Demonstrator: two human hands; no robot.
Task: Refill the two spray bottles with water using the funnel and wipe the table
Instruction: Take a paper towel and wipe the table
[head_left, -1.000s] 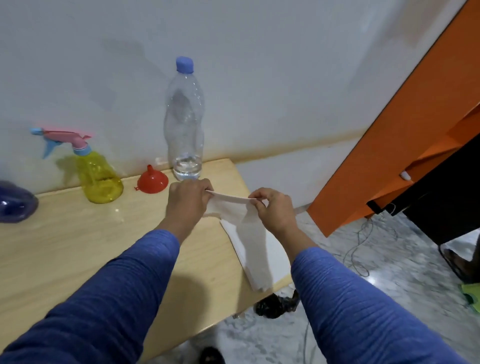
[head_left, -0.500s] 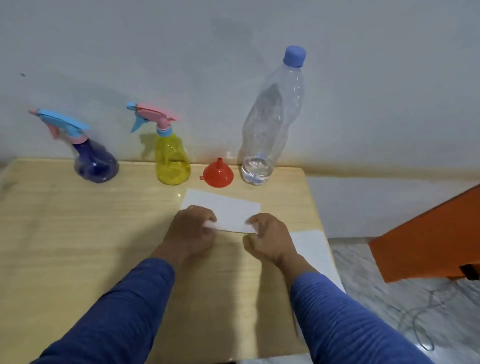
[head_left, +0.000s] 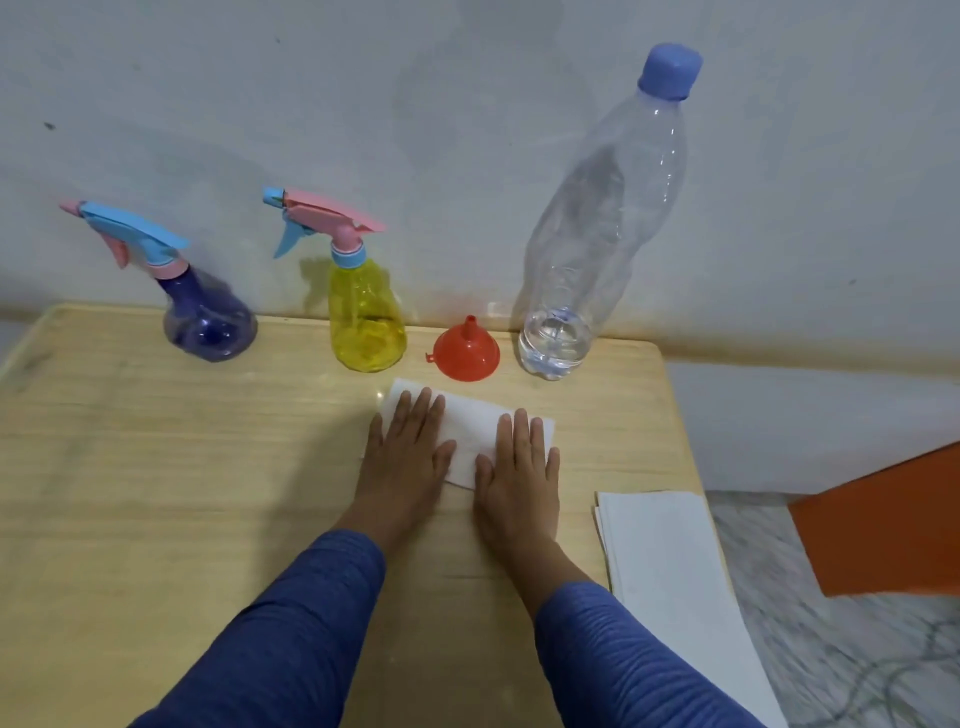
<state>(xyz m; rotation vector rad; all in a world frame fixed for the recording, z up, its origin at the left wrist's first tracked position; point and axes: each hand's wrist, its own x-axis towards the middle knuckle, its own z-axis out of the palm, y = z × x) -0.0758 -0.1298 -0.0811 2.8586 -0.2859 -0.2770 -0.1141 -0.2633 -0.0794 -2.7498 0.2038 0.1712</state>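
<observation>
A white paper towel (head_left: 470, 436) lies flat on the wooden table (head_left: 156, 467). My left hand (head_left: 408, 452) and my right hand (head_left: 519, 467) press on it side by side, fingers straight. Behind them, along the wall, stand a purple spray bottle (head_left: 208, 317) with a blue and pink trigger, a yellow spray bottle (head_left: 366, 317) with a pink and blue trigger, a red funnel (head_left: 467, 351) lying mouth down, and a tall clear water bottle (head_left: 597, 234) with a blue cap and a little water at its bottom.
A stack of white paper towels (head_left: 670, 571) lies at the table's right edge and hangs past the front. An orange panel (head_left: 883, 525) stands on the marble floor to the right. A white wall (head_left: 415, 130) backs the table.
Both hands pinched the towel half a second ago; now they lie flat on it with fingers spread. Before that they lifted it from the stack and my view swung left.
</observation>
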